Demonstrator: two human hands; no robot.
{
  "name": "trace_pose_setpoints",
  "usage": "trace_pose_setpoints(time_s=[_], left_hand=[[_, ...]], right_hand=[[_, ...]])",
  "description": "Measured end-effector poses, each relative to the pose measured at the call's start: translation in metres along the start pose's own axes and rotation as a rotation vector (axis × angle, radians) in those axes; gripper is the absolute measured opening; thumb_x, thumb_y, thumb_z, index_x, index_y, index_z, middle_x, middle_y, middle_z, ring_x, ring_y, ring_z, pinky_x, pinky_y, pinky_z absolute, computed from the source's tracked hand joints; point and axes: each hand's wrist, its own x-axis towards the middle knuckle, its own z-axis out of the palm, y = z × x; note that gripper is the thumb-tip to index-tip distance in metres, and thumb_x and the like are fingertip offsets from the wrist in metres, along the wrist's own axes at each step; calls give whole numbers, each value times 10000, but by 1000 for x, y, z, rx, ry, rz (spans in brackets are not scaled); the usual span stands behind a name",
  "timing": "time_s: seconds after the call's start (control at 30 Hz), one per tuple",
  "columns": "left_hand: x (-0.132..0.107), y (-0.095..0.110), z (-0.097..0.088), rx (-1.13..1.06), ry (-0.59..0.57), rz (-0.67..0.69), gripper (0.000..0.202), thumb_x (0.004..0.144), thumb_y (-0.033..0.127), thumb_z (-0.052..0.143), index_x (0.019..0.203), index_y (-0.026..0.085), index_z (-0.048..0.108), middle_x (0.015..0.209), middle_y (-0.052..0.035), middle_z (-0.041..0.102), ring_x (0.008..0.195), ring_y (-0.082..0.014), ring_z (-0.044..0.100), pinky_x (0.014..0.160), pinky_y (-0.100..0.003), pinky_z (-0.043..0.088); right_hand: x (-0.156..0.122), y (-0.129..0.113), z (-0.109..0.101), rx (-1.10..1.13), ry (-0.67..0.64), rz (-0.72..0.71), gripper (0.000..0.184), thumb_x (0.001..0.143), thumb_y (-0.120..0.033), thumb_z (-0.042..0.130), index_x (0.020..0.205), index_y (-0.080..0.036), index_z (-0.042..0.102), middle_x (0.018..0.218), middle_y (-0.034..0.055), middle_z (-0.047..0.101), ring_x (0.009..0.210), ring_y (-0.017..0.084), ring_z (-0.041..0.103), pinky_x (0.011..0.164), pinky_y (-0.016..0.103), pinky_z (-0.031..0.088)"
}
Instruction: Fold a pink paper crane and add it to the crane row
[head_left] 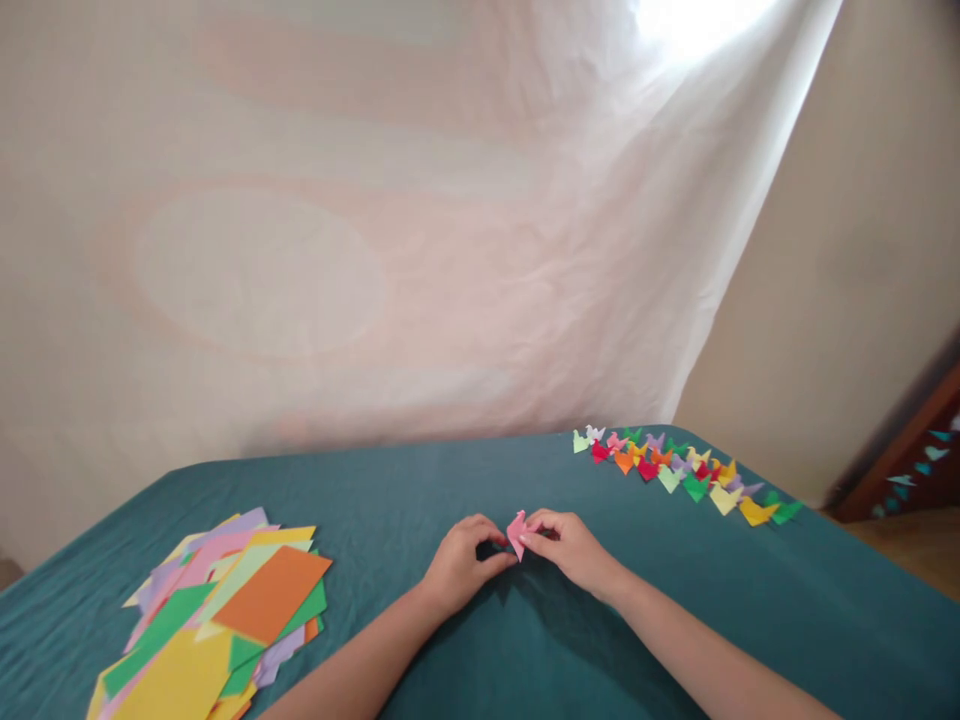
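And here I am, right hand (pixel 574 552) pinching a small pink paper bird (pixel 516 537) between thumb and fingers, just above the middle of the green-covered surface (pixel 420 480), while my left hand (pixel 466 566) curls in right at its left edge, a narrow gap between thumb and forefinger, and whether those tips touch the paper I can't tell! Over on the near left sprawls a loose pile of coloured paper sheets (pixel 214 612), an orange one on top, and out on the far right there's a slanting cluster of little folded birds (pixel 670 480) in red, green, yellow, orange and more
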Motion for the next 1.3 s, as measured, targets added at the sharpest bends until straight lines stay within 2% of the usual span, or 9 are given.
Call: trace_pose_setpoints(time_s=[0.2,0.33,0.43,0.6,0.93,1.3], left_hand=[[0,-3,2,-156,16,-37,186,784,348,612,783,175,681,789,-25,614,751,-140,569,720,-242,431],[0,-3,2,-185,4,-43,226,782,382,609,792,170,686,796,-28,620,758,-140,572,722,-233,427],[0,-3,2,-191,-3,-46,232,788,380,602,782,164,686,797,-32,622,759,-140,571,718,-228,424],[-1,-6,4,-201,-19,-36,213,786,357,608,781,158,681,788,-32,617,746,-138,566,705,-229,421],[0,-1,-2,-239,-83,-15,216,785,345,607,719,144,652,764,-26,607,730,-130,559,710,-226,417],[0,-2,-3,-188,-102,-58,250,824,377,544,818,140,626,775,-20,595,718,-130,527,669,-219,396]], right_hand=[[-6,-1,8,105,-85,13,260,836,-382,521,789,-179,676,854,27,646,823,162,580,763,269,430],[-6,7,11,83,-42,1,233,800,-384,573,786,-177,679,856,42,644,824,169,586,756,271,443],[-6,13,13,50,-2,-6,194,773,-358,611,788,-175,675,848,47,641,802,171,588,734,271,452],[-7,13,14,2,-10,-32,140,773,-304,610,771,-178,671,826,43,632,782,172,588,715,273,455],[-9,7,13,-34,-57,-8,163,787,-312,587,782,-166,659,823,39,614,719,151,567,657,255,440],[-10,1,10,-55,-70,-16,164,802,-304,552,753,-164,624,774,17,591,707,139,532,662,246,416]])
